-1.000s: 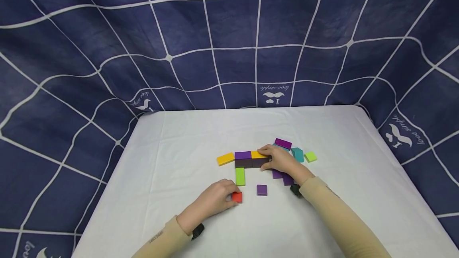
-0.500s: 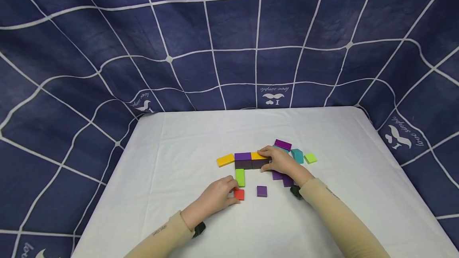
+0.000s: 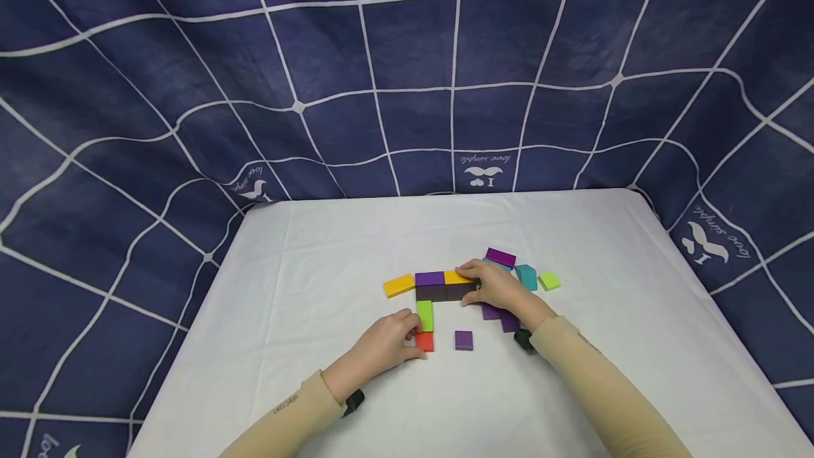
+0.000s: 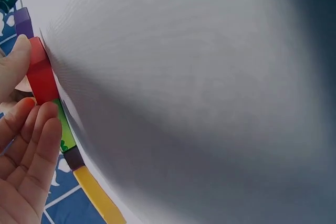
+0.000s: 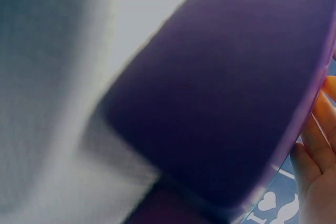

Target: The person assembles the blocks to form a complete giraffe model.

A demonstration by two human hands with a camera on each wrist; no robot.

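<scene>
My left hand (image 3: 384, 343) pinches a small red block (image 3: 425, 342) between thumb and fingers. That block lies on the white table, right at the near end of a lime green block (image 3: 425, 313). In the left wrist view the thumb (image 4: 21, 53) and fingertips sit at opposite ends of the red block's long side. Beyond the green block stands a row of a purple-topped block (image 3: 429, 279) and a yellow-topped block (image 3: 455, 278) with dark front faces. My right hand (image 3: 499, 287) grips the yellow-topped one at its right end, partly hiding it.
A yellow block (image 3: 399, 285) angles off the row's left end. A small purple block (image 3: 463, 340) lies between the hands. Under the right wrist are purple blocks (image 3: 509, 321). Behind it lie a magenta block (image 3: 501, 257), a teal block (image 3: 526, 276) and a lime block (image 3: 550, 280).
My left hand has slid the red block away from me and slightly right, up to the end of the green block. The right hand has stayed in place.
</scene>
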